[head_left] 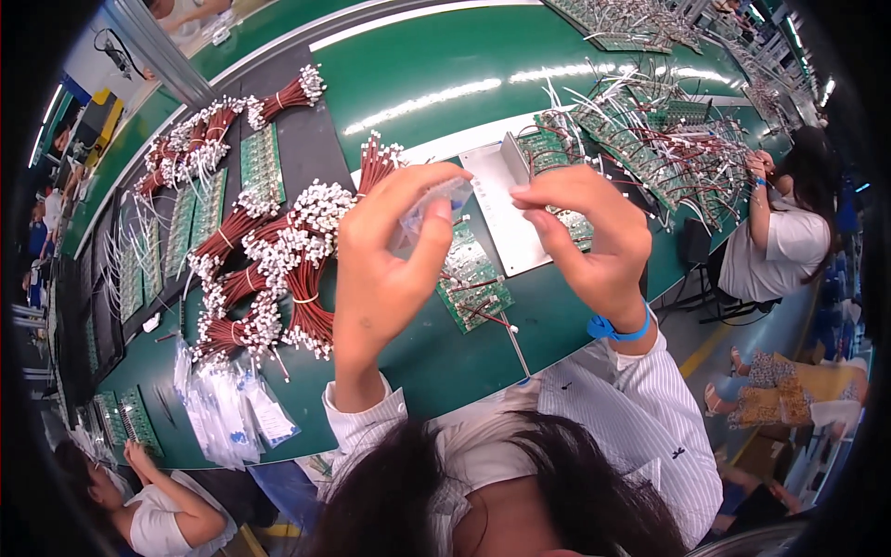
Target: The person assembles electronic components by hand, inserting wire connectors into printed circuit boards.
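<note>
A crumpled clear plastic bag (414,215) sits within left fingers (429,241).

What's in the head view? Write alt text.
A person's left hand holds a small clear plastic bag over a green worktable, the right hand raised. Nearby lie dark-red wire bundles with white connectors, green circuit boards and a silver metal plate.

Before me: 1 green workbench (408,369). Far side: 1 glossy green surface (408,70) with streaked light reflections. Far left: 1 grey metal post (174,63). At my right: grey floor (685,329), yellow line (703,353). Far right: strip lights (795,35).
</note>
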### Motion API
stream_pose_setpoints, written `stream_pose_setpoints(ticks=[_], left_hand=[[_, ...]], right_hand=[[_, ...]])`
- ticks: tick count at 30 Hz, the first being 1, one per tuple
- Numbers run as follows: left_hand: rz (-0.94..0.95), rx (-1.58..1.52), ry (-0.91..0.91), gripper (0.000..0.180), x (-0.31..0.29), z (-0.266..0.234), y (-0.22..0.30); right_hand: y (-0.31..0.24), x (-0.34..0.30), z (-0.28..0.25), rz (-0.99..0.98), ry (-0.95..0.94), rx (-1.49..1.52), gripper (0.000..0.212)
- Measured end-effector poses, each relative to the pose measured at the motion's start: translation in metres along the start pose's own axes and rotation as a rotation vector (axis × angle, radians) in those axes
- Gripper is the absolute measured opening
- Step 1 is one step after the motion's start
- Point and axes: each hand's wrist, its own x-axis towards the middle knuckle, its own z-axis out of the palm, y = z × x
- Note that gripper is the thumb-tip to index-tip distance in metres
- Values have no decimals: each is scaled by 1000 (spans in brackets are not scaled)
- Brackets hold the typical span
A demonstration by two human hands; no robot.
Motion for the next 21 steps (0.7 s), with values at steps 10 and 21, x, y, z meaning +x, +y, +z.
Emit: stream_pose_setpoints(ticks=[10, 21], left_hand=[[97, 87, -91, 29, -4, 5, 3], [193, 305, -280, 41, -4, 4, -5]], right_hand=[[-7, 16, 10, -157, -44, -89, 21], [-6, 15, -3, -90, -250, 21, 25]])
